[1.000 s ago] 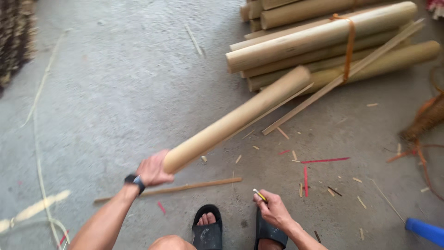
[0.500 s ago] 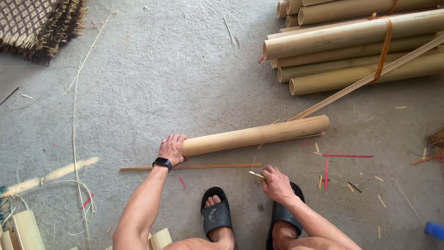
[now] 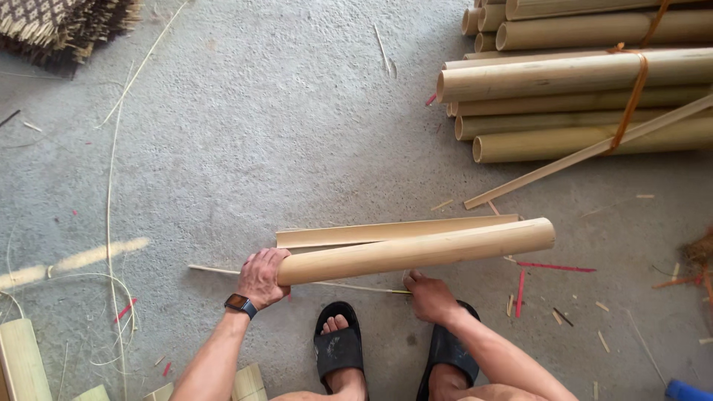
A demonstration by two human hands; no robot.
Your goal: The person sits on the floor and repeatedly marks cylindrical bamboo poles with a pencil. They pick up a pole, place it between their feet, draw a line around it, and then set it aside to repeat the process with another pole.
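Our left hand grip clenched round bamboo pole end; right hand on concrete floor, grip state unclear, thin strip beside it.

Rough grey concrete floor. On it: stack of pale round bamboo poles, flat split bamboo slat, dark woven mat, scattered red and tan slivers.
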